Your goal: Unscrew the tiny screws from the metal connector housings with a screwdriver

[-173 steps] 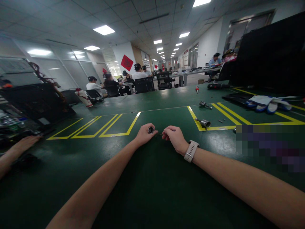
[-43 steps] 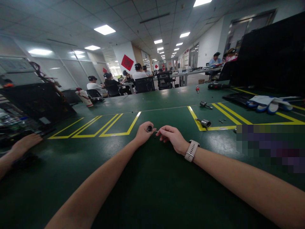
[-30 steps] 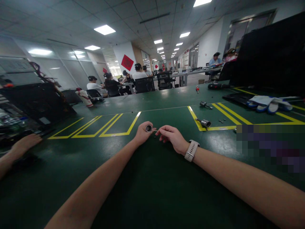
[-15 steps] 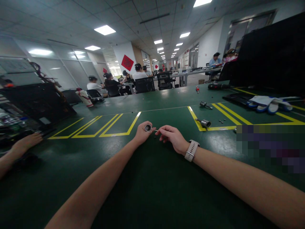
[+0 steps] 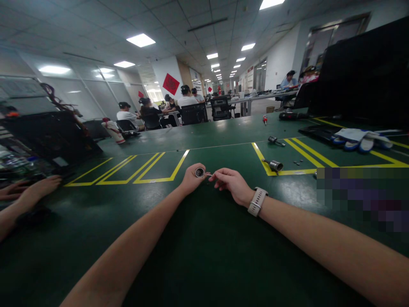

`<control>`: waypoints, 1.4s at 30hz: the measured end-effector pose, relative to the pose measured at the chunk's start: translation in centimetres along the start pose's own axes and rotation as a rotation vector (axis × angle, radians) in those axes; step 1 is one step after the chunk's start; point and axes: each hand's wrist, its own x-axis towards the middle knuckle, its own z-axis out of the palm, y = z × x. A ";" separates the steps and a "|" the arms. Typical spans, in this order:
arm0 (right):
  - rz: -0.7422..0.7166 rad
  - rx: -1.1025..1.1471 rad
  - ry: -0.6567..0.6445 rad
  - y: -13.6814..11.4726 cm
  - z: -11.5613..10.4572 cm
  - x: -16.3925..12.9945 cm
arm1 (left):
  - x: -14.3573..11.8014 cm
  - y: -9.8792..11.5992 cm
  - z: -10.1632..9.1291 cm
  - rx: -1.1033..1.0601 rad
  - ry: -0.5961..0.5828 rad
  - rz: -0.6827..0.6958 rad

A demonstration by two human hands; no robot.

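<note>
My left hand (image 5: 192,179) is closed around a cup-shaped metal part (image 5: 200,172), its round open end turned towards me. What lies inside the opening is too small to make out. Beside it, the fingertips of my right hand (image 5: 228,181) pinch a thin metal rod (image 5: 208,174). The rod reaches towards the fingers of my left hand; I cannot tell whether it touches the cup part. A tiny dark piece (image 5: 208,183) is just visible on the table below the gap between my hands.
Right of my hands, a similar metal part (image 5: 275,165) lies near small dark discs (image 5: 297,162), with another metal part (image 5: 275,140) behind. Gloves (image 5: 361,138), a dark power tool (image 5: 292,116) and a red-handled tool (image 5: 265,120) lie farther off. A co-worker's hands (image 5: 38,190) are at left.
The cup-shaped part has shifted and turned slightly to the right in my left hand. My right hand stays almost still. A second co-worker's hand has come into view at the left.
</note>
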 end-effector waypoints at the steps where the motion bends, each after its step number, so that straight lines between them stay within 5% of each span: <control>1: 0.000 0.004 -0.001 0.0 0.0 0.0 | 0.0 0.0 0.0 -0.011 -0.009 -0.002; 31: -0.021 0.007 0.000 0.1 -0.1 0.0 | 0.1 0.3 0.1 0.024 -0.061 -0.012; 42: -0.020 -0.028 0.015 0.1 0.1 -0.1 | 0.0 -0.5 0.2 0.305 0.018 0.067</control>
